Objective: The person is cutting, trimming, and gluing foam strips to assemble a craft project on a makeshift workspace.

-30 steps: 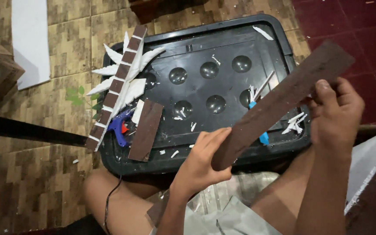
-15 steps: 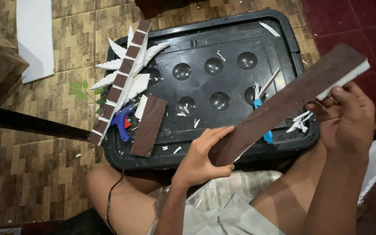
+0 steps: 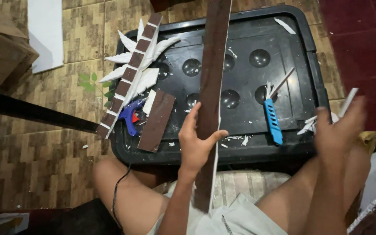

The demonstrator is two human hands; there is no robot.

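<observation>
left hand point(image 3: 196, 146): fingers wrapped on the long brown strip point(image 3: 212, 87), which I hold upright over the black lid's point(image 3: 257, 150) near edge | right hand point(image 3: 340, 130): blurred, fingers spread, empty | I'd steady the lower end first | blue cutter point(image 3: 273, 121) lies near the right edge

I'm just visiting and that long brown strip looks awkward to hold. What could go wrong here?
Only the left hand grips the long strip; the right hand is off it, so the strip might tip or bend. It hangs over the black lid, so a swing could knock the blue cutter or the feathered piece. The glue gun lies close by, cord trailing near the knee, and might snag.
</observation>
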